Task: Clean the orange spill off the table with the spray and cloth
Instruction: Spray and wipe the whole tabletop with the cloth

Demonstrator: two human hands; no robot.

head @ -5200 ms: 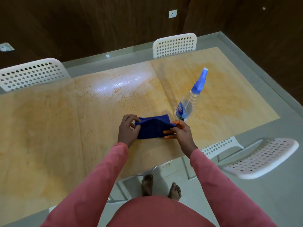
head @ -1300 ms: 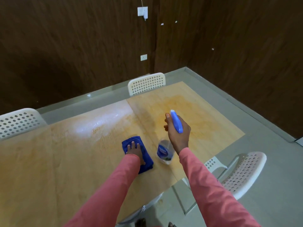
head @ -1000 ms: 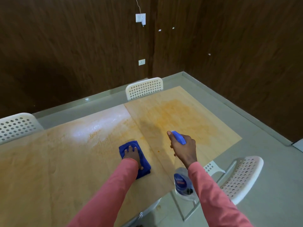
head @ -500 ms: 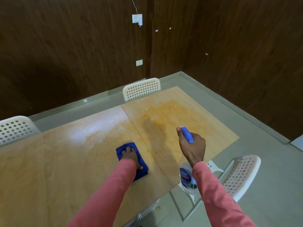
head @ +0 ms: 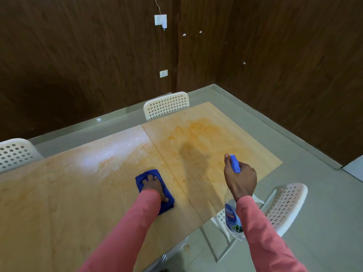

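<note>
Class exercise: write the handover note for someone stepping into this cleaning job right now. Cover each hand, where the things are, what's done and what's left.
Left hand: flat on the cloth, pressing it to the table.
Right hand: grips the spray in the air, nozzle aimed at the spill on the far right panel.
Done: cloth folded and placed, spray picked up.
Left: the orange stain still shows; spray it, then wipe with the cloth.
</note>
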